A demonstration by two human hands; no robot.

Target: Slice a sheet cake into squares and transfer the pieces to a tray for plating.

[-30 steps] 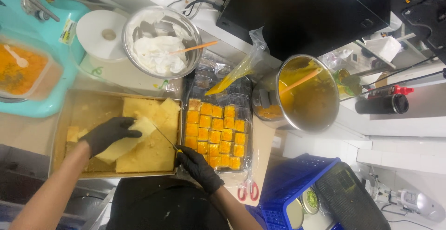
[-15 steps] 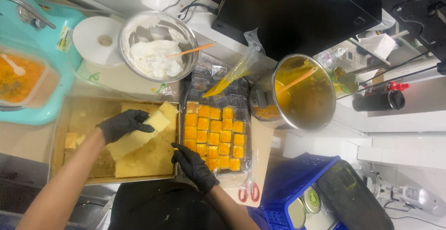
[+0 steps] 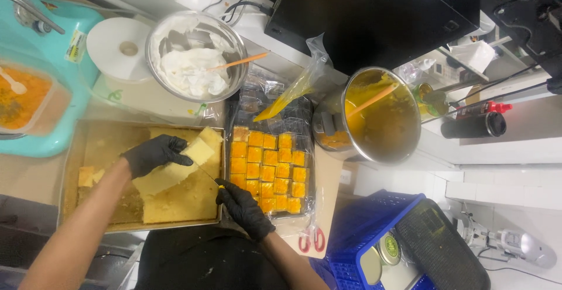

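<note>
The sponge strip [image 3: 175,167], pinched by the left hand [image 3: 153,154] near the tray's [image 3: 67,173] right edge, may tear if lifted before the right hand [image 3: 244,208], closed on the knife [image 3: 206,174], frees it.

left hand [image 3: 155,154] moved right; cake strip [image 3: 175,168] lifted toward tray's [image 3: 70,167] right edge

a single head-worn camera looks almost straight down from above the person's chest onto the table [image 3: 345,173], near enough that both forearms enter from the bottom edge. the far wall side lies at the top of the frame, the floor and a blue crate [image 3: 363,237] at lower right.
</note>
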